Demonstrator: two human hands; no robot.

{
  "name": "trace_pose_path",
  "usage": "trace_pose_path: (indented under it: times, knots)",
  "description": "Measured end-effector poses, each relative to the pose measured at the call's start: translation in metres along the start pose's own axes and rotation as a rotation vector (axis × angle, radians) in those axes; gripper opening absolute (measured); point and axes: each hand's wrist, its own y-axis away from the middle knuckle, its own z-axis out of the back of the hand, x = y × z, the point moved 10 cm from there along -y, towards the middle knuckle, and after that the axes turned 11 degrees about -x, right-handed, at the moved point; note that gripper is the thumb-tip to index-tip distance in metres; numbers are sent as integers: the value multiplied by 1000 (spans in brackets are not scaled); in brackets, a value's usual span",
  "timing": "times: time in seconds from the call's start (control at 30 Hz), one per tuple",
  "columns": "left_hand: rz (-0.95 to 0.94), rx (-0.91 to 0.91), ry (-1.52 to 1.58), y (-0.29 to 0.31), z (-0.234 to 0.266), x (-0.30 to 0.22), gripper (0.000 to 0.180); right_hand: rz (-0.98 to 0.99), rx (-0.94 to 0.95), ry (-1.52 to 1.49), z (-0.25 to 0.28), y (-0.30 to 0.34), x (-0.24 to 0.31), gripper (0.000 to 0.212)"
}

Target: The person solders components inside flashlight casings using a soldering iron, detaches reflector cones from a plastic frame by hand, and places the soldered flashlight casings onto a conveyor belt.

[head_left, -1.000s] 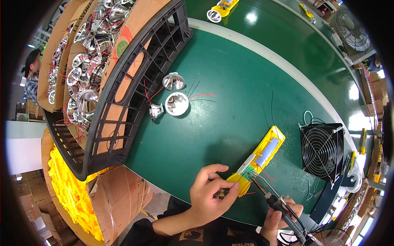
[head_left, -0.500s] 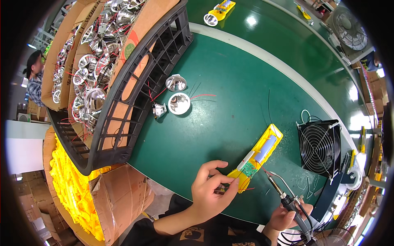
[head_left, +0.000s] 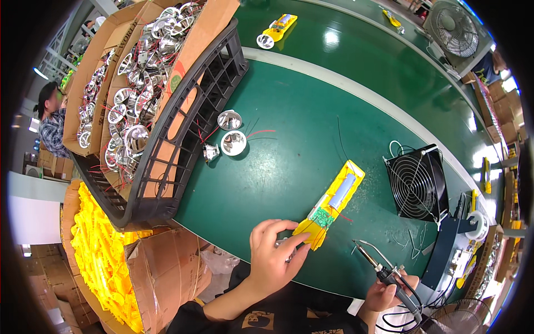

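Note:
My left hand point(head_left: 273, 257) pinches the near end of a yellow plastic flashlight housing point(head_left: 349, 173) that lies slanted on the green table. Inside the housing sit a lavender battery cell point(head_left: 341, 191) and a small green circuit board point(head_left: 321, 217). Thin wires stick out of it, a black one from the far end and a red one by the board. In my right hand point(head_left: 387, 293) is a soldering iron point(head_left: 384, 274) with a bent metal tube beside its tip. The iron's tip points toward the housing but stands apart from it. Part of the housing's near end is hidden behind my left fingers.
Three silver reflector cups point(head_left: 233, 143) lie beside a black crate point(head_left: 146, 195) holding cartons of more reflectors. A box of yellow parts point(head_left: 103, 256) stands at lower left. At right are a black fan point(head_left: 416, 183) and a solder spool point(head_left: 477, 225). Another housing point(head_left: 280, 26) lies on the far green surface.
The soldering iron's tip has drawn back from the circuit board, toward me. The red wire by the board now sticks out to the right. The whole view has shifted slightly.

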Motion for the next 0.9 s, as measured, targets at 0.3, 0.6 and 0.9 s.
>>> trace_pose_path:
  times: [0.3,0.6,0.9]
  knots:
    - [-28,-40,53,0,0,3,12,-145,-71,195,-2,-2,-2,54]
    - [108,-102,112,-10,-3,6,10,-70,62,36,-23,-5,7,41]
    - [139,-49,84,-15,-8,10,9,-163,269,64,-66,2,-5,46]
